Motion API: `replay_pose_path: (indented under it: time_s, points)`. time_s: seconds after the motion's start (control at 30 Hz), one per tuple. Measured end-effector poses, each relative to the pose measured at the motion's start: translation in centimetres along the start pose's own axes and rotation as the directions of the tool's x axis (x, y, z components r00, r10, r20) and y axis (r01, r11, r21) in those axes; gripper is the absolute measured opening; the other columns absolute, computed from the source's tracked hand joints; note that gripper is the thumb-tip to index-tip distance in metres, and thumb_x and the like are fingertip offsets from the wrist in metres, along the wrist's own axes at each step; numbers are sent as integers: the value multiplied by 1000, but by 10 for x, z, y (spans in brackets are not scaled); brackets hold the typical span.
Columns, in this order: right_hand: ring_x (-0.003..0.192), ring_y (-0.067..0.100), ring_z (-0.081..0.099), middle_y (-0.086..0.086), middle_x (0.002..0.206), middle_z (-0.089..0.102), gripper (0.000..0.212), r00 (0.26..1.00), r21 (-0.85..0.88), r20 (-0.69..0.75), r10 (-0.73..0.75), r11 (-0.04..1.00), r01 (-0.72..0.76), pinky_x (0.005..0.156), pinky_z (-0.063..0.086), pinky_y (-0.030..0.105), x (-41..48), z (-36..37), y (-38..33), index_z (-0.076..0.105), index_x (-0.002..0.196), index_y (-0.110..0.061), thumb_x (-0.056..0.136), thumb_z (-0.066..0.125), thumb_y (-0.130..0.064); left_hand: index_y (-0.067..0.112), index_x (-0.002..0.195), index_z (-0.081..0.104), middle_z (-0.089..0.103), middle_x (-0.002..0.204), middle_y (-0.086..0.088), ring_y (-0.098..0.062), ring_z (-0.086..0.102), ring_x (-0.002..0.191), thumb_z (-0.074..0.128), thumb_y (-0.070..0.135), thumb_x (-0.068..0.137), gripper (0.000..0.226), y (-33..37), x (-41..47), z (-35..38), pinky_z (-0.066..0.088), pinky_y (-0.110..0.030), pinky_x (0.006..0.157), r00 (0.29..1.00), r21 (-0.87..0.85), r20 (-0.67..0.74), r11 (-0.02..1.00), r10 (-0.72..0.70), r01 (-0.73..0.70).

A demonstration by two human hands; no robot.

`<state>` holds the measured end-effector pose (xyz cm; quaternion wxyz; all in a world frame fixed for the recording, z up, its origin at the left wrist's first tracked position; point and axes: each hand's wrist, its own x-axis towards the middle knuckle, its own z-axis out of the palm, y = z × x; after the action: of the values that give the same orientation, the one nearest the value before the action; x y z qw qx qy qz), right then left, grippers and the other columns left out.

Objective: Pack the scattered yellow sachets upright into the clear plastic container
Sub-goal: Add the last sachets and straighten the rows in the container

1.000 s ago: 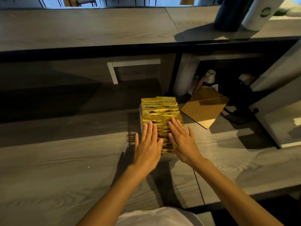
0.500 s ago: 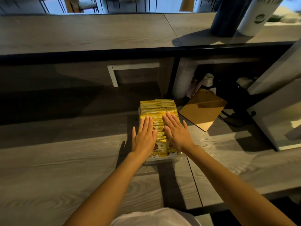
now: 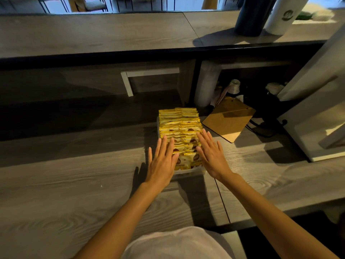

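Yellow sachets [image 3: 180, 126] stand upright in two packed rows inside clear container [image 3: 188, 173] on grey wood worktop [image 3: 74, 184]. Left hand [image 3: 162, 162] flat on near left row, fingers [image 3: 164, 146] straight, slightly spread. Right hand [image 3: 212, 156] flat on near right row, fingers straight, slightly spread, gripping nothing. Brown clipboard [image 3: 228, 119] just right of container. Two tumblers [image 3: 268, 14] on raised shelf behind.

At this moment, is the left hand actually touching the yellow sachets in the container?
Touching. The head view shows the left hand with straight fingers laid flat on the tops of the yellow sachets in the clear container, no gap visible.
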<state>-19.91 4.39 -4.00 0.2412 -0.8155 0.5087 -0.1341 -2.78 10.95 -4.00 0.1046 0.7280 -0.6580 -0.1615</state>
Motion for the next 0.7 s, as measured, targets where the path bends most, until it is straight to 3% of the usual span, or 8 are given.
replay_pose_path:
  time_s: [0.1,0.23,0.33,0.47,0.57,0.63,0.7]
  points:
    - [147,21,0,5,159,0,56,993,8,-7,122,993,-122,119,10,49,9,2,-1,7,148,-23,98,25,-42,22,149,-3,-13,159,-2,-18,-13,146,21,37,100,57,4,5,-5,0,-43,119,998,-68,28,996,-51,53]
    - [146,22,12,7,158,17,66,993,168,-68,96,982,-84,116,21,52,8,3,-3,14,148,-22,92,26,-53,23,149,-5,-14,158,0,-19,-7,147,27,40,99,62,7,-1,-6,12,-44,119,996,-237,0,967,-94,92]
    - [145,19,17,4,155,24,56,989,310,-109,96,949,-58,118,22,46,-9,1,-7,17,147,-23,97,33,-43,23,149,-8,-15,158,2,-21,1,147,27,39,99,63,8,-16,-3,18,-42,117,986,-387,-6,909,-167,151]
    - [122,0,45,-17,130,47,41,989,500,-119,84,866,-13,104,43,40,-37,6,-10,29,128,-52,90,41,-46,23,147,-16,-14,158,1,-25,5,147,26,42,99,66,7,-32,7,22,-49,117,959,-476,113,832,-262,283]
    - [125,4,45,-19,134,44,58,991,616,9,133,780,-111,106,42,43,-50,13,-7,22,128,-57,80,54,-55,24,149,-8,6,159,-8,-31,18,144,23,46,99,63,9,-35,10,23,-48,114,892,-532,298,717,-340,451]
    - [128,8,45,-19,135,44,70,989,685,79,127,714,-146,106,42,42,-53,17,-2,18,132,-53,78,63,-43,22,151,2,22,155,-12,-32,26,141,22,46,99,60,9,-35,10,25,-44,113,861,-563,368,652,-351,507]
    - [127,7,46,-16,135,45,76,986,688,106,125,707,-163,106,42,39,-52,17,0,17,135,-45,81,67,-29,20,151,8,25,155,-10,-29,26,141,22,46,99,59,9,-35,12,24,-42,113,855,-616,383,593,-351,519]
